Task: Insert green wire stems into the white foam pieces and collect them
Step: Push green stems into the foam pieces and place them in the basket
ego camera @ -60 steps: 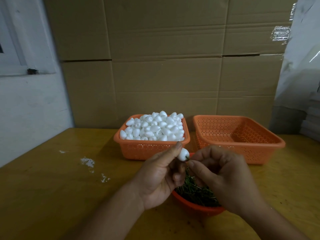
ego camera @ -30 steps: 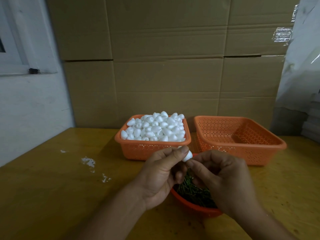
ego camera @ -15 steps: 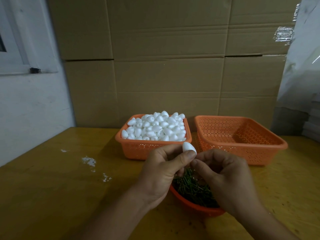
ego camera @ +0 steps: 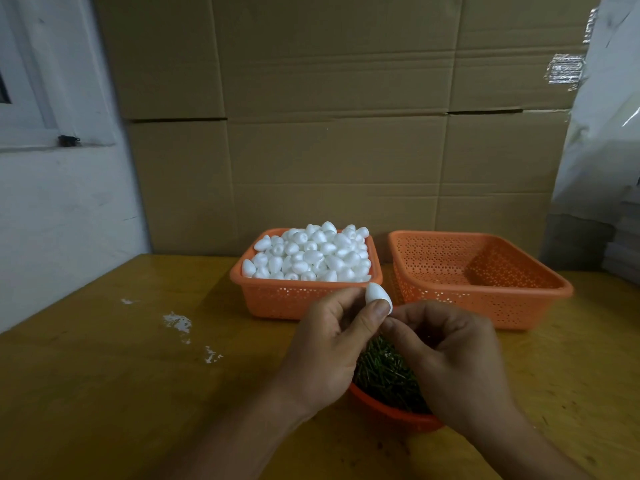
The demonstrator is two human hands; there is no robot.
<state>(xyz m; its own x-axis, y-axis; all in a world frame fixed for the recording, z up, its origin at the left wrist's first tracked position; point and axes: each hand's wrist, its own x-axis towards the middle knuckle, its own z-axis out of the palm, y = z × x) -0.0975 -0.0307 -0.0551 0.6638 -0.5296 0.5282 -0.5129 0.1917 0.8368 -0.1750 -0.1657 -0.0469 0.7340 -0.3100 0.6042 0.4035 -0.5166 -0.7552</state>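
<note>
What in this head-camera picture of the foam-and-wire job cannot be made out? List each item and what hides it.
- Green wire stem at the foam piece: hidden in the head view by the fingers of the left hand and right hand.
- Red bowl of stems: mostly covered by both hands.
- Right basket floor: near wall blocks part of it.
- Both forearms: cut off at the bottom edge.

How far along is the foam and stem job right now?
Barely started. Done: nothing shows in the right basket, which looks empty. In hand: the left hand pinches one foam piece while the right hand meets it from below; any stem there is too small to see. Left: the foam basket is heaped full, and the bowl holds many green stems.
</note>
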